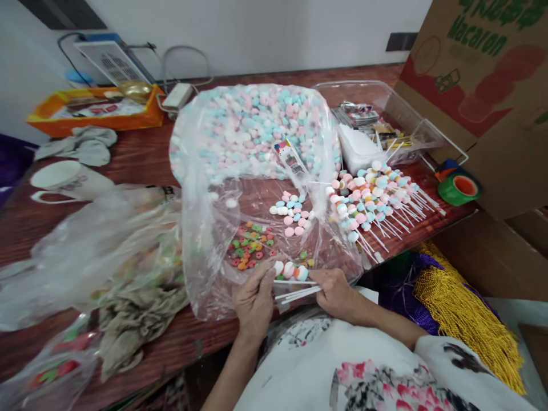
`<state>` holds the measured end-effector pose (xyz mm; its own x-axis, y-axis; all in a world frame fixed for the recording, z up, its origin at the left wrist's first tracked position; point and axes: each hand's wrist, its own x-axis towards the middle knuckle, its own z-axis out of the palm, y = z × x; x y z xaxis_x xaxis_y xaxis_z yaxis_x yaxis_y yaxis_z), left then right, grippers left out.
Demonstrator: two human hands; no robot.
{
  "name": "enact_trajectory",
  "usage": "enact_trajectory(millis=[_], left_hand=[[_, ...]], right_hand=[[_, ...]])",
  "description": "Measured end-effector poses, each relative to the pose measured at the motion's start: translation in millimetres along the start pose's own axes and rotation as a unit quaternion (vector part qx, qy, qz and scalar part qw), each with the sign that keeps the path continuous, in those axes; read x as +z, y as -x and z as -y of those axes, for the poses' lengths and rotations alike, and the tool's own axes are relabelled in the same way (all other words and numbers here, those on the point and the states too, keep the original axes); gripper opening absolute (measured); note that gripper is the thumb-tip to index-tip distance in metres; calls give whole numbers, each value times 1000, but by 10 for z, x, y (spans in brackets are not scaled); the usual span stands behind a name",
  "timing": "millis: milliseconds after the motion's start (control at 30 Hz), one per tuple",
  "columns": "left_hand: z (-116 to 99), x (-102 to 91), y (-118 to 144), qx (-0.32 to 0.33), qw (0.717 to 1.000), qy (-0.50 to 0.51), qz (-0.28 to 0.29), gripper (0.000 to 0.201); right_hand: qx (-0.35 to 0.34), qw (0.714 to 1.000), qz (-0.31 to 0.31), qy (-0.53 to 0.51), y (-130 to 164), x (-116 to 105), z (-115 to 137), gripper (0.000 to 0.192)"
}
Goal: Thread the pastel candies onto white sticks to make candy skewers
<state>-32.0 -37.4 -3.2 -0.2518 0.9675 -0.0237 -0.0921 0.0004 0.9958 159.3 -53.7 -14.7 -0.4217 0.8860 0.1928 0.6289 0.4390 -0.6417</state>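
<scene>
A good share of the work looks done: a fanned heap of finished white sticks threaded with pink, blue and white candy discs [377,197] lies on the dark red wooden table [141,154] at about two o'clock from the hands. At the near edge, the person's left hand [253,299] is curled, its fingertips pinching the end of a thin white stick carrying a few pastel discs [291,270], while the right hand [336,292] is closed around a small bundle of bare white sticks [297,293] that points toward nine o'clock; the stick in progress lies between the two hands, just above the bundle. It holds only three or four pieces, so by judgement it is partly filled. Much remains: a large clear plastic bag of pastel candy discs [252,128] sits at twelve o'clock, still mostly full, with a loose scatter of pink, blue and white discs [293,214] and a small pile of multicoloured ring candies [250,246] on the plastic just beyond the fingers. A clear plastic box of packets and wrappers [381,128] stands at one o'clock, and a green tape roll [460,188] at three o'clock.
</scene>
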Motion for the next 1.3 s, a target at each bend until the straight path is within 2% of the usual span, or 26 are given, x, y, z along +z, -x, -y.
enact_trajectory(millis=[100, 167, 267, 333, 433, 533, 600, 733, 833, 900, 1000, 1100, 1167, 1233, 1267, 1300], left_hand=[[80, 31, 22, 15, 1000, -18, -9, 21], [96, 101, 29, -20, 998, 44, -36, 24], [41, 211, 40, -75, 982, 169, -50, 34], [-18, 239, 32, -82, 971, 218, -47, 41], [-69, 188, -14, -54, 969, 239, -39, 42], [-62, 91, -32, -29, 976, 214, -36, 36], [-44, 49, -4, -23, 983, 180, -36, 32], [-29, 18, 81, -24, 995, 92, -23, 25], [-41, 5, 111, -4, 1000, 5, 18, 20], [-47, -6, 114, 22, 998, -47, 40, 20], [-48, -36, 116, 61, 993, -82, 53, 21], [-54, -85, 132, 85, 990, -93, 63, 19], [-55, -114, 147, 94, 990, -89, 62, 19], [-47, -126, 159, 99, 990, -86, 59, 18], [-40, -122, 163, 100, 989, -88, 60, 17], [-33, -111, 166, 100, 989, -89, 63, 17]], right_hand=[[6, 1000, -7, -8, -7, -17, 18, 30], [0, 1000, -14, -20, -14, -22, 36, 29], [-14, 998, -27, -52, -5, -23, 56, 28], [-12, 996, -45, -78, 12, -17, 43, 29], [0, 992, -77, -99, 38, 4, -35, 36], [0, 992, -80, -93, 66, -19, -137, 43], [5, 993, -104, -62, 78, -109, -200, 47], [49, 980, -194, 22, 29, -486, -378, 49], [83, 955, -261, 110, -65, -807, -580, 43], [104, 943, -271, 164, -126, -954, -709, 44], [118, 935, -261, 207, -157, -1044, -811, 49], [114, 924, -271, 243, -78, -1056, -758, 47], [107, 909, -322, 240, 6, -1055, -646, 41], [104, 895, -395, 178, 73, -1028, -496, 34], [106, 896, -412, 125, 92, -993, -414, 32], [108, 908, -398, 68, 98, -939, -330, 31]])
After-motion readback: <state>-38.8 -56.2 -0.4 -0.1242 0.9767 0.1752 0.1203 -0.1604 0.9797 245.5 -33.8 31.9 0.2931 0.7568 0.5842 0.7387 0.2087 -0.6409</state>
